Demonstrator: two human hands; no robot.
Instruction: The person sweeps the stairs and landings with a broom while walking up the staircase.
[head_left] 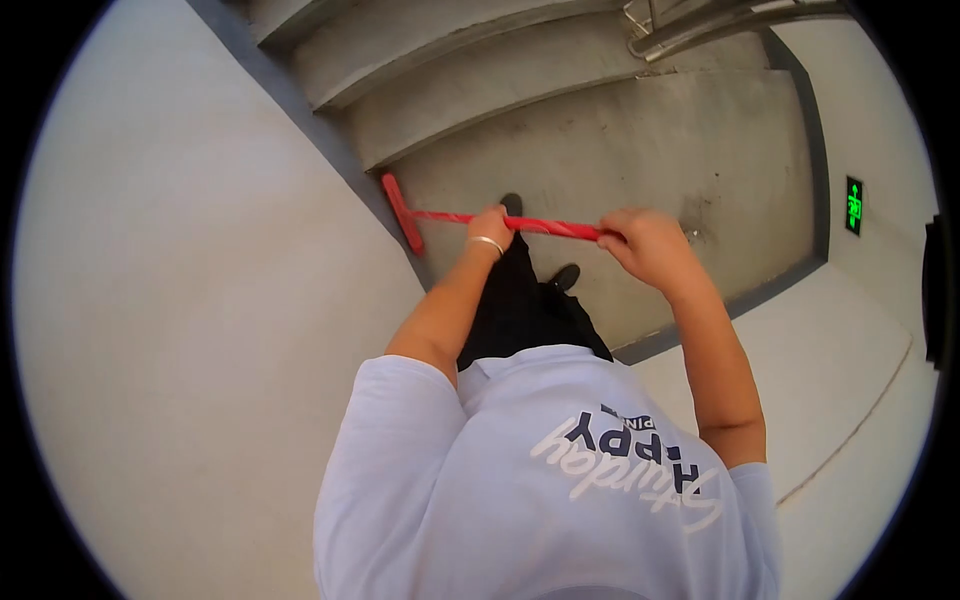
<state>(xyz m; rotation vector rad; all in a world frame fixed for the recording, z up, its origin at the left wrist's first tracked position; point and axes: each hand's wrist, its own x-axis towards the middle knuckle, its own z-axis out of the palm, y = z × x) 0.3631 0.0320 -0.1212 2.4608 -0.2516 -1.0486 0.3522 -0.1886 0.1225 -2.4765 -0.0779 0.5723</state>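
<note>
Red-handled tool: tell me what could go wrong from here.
The tool's red head sits close to the dark wall border; a hard push might knock or scuff it. The nearest step begins near the head, so one end could catch on its edge. The red handle, held in the left hand and right hand, crosses near a shoe in view, so striding forward might cause a stumble.

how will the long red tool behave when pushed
The long red tool is probably stiff: its shaft runs straight between the left hand and right hand. It is likely light for its length, since the shaft is thin. Its wide head might catch on the grey strip beside it.
</note>
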